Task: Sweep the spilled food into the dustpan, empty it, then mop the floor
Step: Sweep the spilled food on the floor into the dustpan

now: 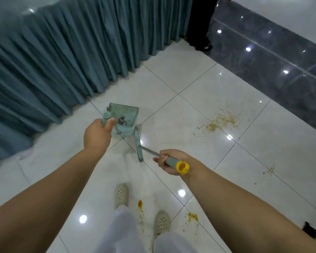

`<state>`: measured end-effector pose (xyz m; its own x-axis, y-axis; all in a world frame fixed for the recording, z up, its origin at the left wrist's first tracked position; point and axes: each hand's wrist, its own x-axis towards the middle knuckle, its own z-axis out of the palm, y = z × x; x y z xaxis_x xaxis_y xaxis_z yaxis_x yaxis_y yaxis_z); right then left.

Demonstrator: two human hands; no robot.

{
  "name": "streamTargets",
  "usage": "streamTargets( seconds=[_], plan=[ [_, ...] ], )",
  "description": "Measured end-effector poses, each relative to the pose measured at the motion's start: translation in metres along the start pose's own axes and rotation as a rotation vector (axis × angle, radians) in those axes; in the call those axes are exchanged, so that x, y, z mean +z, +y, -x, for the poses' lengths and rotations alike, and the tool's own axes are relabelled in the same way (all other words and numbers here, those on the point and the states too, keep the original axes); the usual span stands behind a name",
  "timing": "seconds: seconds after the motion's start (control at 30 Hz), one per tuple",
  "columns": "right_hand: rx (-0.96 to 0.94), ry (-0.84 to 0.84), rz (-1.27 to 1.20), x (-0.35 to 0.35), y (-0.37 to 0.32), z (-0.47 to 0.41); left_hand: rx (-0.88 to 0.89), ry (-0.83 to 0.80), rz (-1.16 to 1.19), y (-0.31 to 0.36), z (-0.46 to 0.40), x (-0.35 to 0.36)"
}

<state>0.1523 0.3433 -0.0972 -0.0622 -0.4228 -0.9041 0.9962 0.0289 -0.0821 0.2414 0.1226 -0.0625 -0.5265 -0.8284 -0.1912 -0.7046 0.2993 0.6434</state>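
My left hand (97, 133) grips the upright handle of a teal dustpan (125, 117), which stands on the white tile floor by the curtain; dark debris lies inside it. My right hand (170, 162) grips the grey, yellow-capped handle of a broom (179, 166). The broom's thin teal head (138, 143) reaches down just right of the dustpan. Yellow-brown spilled food (222, 120) lies scattered on the tiles to the right. Smaller orange bits lie near my feet (140, 205) and at the right of my right foot (192, 216).
A pleated teal table skirt (62, 61) runs along the left and back. Another person's dark legs and shoes (199, 33) stand at the far end. A dark grey tile band (272, 57) borders the floor on the right. My feet in cream clogs (121, 195) are below.
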Motion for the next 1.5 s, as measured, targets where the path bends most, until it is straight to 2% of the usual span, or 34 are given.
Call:
streamTargets(
  seconds=[0.2,0.33,0.57,0.8,0.93,1.07,1.33,1.5],
  plan=[
    [0.090,-0.038,-0.121,0.070,-0.022,-0.050,0.058,-0.023,-0.045,-0.002,-0.087,0.002],
    [0.039,0.040,-0.209,0.094,-0.038,-0.081,0.118,-0.058,-0.090,-0.003,-0.139,0.004],
    [0.011,0.182,-0.245,0.048,-0.088,-0.075,0.164,-0.132,-0.077,0.018,-0.188,0.027],
    [-0.148,0.321,-0.318,-0.011,-0.122,-0.053,0.209,-0.206,-0.080,0.045,-0.195,0.056],
    [-0.148,0.373,-0.266,-0.039,-0.127,-0.035,0.230,-0.257,-0.039,0.056,-0.196,0.067],
    [-0.118,0.349,-0.273,-0.045,-0.117,-0.019,0.280,-0.286,-0.056,0.067,-0.198,0.075],
    [0.013,0.182,-0.284,-0.010,-0.076,-0.032,0.344,-0.362,-0.052,0.101,-0.191,0.094],
    [0.061,0.184,-0.296,-0.028,-0.074,-0.039,0.374,-0.364,-0.089,0.130,-0.182,0.116]
  ],
)
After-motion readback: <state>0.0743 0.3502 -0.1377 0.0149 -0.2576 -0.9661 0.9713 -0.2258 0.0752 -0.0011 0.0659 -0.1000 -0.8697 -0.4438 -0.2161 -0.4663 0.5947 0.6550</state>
